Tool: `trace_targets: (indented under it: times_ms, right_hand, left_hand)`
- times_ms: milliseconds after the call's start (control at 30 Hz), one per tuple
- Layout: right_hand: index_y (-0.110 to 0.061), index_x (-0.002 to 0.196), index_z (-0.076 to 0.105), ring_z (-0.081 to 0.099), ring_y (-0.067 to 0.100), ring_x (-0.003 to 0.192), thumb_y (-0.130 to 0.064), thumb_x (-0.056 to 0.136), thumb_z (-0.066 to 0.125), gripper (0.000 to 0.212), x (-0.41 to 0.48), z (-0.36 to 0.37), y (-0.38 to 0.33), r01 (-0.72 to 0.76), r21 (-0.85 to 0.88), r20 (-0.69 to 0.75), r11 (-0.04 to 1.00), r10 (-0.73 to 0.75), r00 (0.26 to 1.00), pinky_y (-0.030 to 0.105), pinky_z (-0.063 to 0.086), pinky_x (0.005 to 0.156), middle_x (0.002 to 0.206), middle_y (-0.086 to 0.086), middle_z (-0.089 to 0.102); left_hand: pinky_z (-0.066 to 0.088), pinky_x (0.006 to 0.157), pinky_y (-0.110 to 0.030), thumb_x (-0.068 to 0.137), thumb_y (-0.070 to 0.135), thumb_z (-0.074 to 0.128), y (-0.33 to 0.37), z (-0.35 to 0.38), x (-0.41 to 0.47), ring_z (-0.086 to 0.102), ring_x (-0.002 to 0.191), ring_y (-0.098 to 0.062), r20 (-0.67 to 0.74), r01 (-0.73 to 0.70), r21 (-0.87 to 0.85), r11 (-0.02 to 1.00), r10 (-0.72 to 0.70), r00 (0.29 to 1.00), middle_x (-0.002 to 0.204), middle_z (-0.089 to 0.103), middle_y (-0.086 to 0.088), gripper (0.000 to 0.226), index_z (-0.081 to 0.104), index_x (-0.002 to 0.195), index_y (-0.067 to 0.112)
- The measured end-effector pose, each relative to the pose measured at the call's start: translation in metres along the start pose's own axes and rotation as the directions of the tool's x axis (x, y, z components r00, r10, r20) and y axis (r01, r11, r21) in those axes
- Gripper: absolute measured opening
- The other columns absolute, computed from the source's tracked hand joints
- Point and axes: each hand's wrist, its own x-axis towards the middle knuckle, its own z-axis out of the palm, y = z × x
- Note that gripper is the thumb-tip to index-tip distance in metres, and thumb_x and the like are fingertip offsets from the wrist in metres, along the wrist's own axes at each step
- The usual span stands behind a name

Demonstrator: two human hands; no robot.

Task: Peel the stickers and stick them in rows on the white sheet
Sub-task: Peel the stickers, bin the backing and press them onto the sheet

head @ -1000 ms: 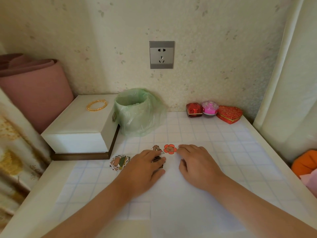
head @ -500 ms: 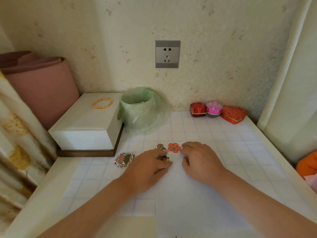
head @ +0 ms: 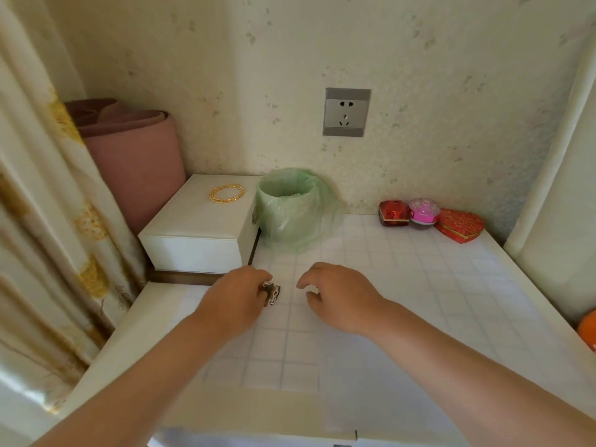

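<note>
The left hand point(head: 237, 298) pinches a small sticker point(head: 272, 294) at its fingertips, just above the gridded table cover point(head: 419, 285). The right hand point(head: 342, 296) holds nothing, fingers loosely curled, near the sticker's right but not touching it. The sticker lies between the hands; the white sheet's edges cannot be distinguished.

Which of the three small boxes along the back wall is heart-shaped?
The rightmost box, red with gold patterning and a pointed heart outline. The pink round box sits in the middle; the dark red squarish box is leftmost.
</note>
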Motion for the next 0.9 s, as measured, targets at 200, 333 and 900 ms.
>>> trace_targets:
  times_ms: [200,333,900]
  right_hand:
    - [-0.026,0.119,0.065,0.061,0.025,0.101,-0.028,0.099,0.047,0.028,0.017,0.022,-0.03,0.067,-0.074,0.041,0.995,-0.064,0.997,0.034,0.043,0.075,0.115,-0.001,0.059]
    - [-0.027,0.113,0.064,0.062,0.022,0.094,-0.043,0.098,0.049,0.027,0.025,0.028,-0.039,-0.009,-0.059,-0.032,0.998,0.007,0.999,0.034,0.044,0.072,0.104,-0.003,0.059]
    - [-0.03,0.118,0.063,0.057,0.012,0.094,-0.03,0.084,0.073,0.035,0.03,0.025,-0.044,-0.308,0.265,0.092,0.914,0.294,0.951,0.029,0.046,0.077,0.111,-0.007,0.058]
  left_hand:
    - [0.046,0.092,-0.03,0.096,0.017,0.053,-0.016,0.004,-0.013,0.047,0.111,-0.013,0.141,-0.128,0.031,0.991,0.123,0.982,0.117,0.055,0.008,0.025,0.06,0.119,0.025]
    - [0.044,0.085,-0.023,0.096,0.02,0.057,-0.02,0.005,-0.014,0.051,0.1,-0.011,0.088,-0.151,-0.056,0.987,0.156,0.984,0.104,0.06,0.006,0.016,0.07,0.104,0.023]
    - [0.047,0.07,-0.021,0.085,0.019,0.071,-0.02,0.006,-0.007,0.056,0.073,-0.001,0.047,0.103,-0.353,0.93,-0.093,0.995,0.088,0.068,0.011,0.024,0.066,0.106,0.029]
